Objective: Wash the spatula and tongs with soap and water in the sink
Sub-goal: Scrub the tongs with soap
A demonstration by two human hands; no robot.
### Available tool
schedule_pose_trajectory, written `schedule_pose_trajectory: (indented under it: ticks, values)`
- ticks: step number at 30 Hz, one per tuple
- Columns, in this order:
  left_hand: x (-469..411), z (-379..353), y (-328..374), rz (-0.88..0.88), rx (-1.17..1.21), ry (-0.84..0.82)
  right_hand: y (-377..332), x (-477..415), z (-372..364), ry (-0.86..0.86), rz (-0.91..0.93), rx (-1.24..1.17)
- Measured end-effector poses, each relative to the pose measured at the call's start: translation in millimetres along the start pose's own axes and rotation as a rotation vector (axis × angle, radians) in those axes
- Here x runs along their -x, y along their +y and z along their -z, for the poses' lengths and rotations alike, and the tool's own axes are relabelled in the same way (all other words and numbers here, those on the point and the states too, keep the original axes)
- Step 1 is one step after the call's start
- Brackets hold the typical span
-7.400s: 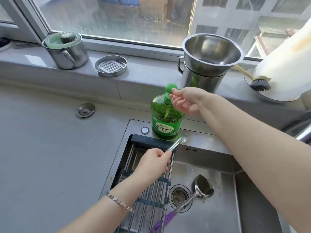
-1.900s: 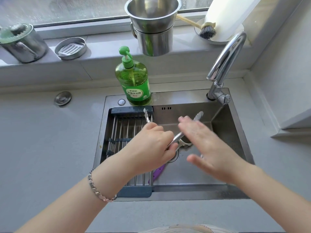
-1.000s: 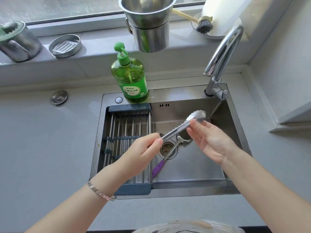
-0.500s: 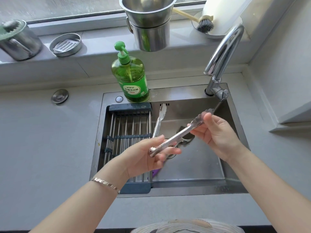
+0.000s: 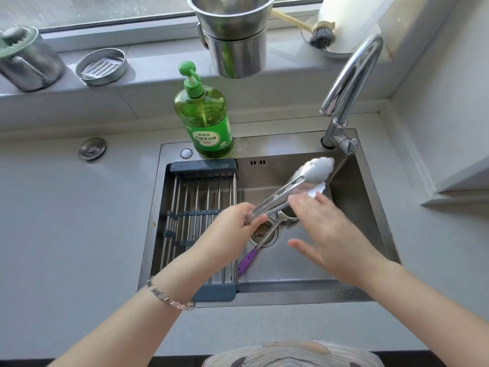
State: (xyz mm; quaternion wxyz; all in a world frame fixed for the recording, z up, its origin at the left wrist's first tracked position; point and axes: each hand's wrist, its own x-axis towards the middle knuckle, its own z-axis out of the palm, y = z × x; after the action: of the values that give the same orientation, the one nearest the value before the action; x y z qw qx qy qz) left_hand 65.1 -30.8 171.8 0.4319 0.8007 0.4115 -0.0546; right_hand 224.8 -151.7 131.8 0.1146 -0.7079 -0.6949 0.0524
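Grey counter [image 5: 66, 221], steel sink [image 5: 277, 144] under window sill [image 5: 158, 72]; left hand [image 5: 227, 231] pinches tongs [image 5: 277, 197]; right hand [image 5: 330, 234] spread, seemingly touching them.

A: What's at the back?
B: A spotted window [image 5: 105, 9] over a grey sill [image 5: 164, 64], with daylight coming through it
A: And lower down?
B: A matte grey countertop [image 5: 66, 221] runs left and forward; a pale wall [image 5: 449, 88] closes the corner on the right, its lower ledge jutting out

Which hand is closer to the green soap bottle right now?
Left. The left hand grips the tongs in front of the soap bottle; the right hand is farther right, over the sink.
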Motion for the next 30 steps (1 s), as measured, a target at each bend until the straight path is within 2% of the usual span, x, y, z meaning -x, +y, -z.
schedule_pose_trajectory:
  ticks: [3, 7, 11, 15, 19, 23, 27, 28, 30]
  values:
    - [-1, 1, -3, -0.012, 0.049, 0.010, 11, -1, 0, 0.023, -0.161, 0.068]
    - [0, -6, -9, 0.018, 0.139, -0.007, 0, 1, -10, 0.029, -0.014, 0.116]
    - [-1, -10, -16, 0.073, 0.224, 0.011, 13, -2, -4, 0.040, -0.116, 0.105]
    - [-1, -11, -15, 0.083, 0.252, 0.005, 4, 1, -10, 0.044, -0.036, 0.102]
    - [-3, -12, -14, 0.107, 0.310, 0.009, 17, -3, -1, 0.058, -0.137, 0.080]
    - [-3, -13, -11, 0.120, 0.328, -0.005, 1, 1, -8, 0.033, -0.058, 0.087]
    - [-2, -12, -8, 0.127, 0.290, -0.086, -2, -5, -3, 0.084, -0.242, 0.072]
    - [-2, -12, -7, 0.127, 0.293, -0.111, -9, -7, -4, 0.090, -0.213, 0.046]
    - [-3, -12, -4, 0.099, 0.325, -0.163, -31, -7, -6, -0.008, -0.029, -0.091]
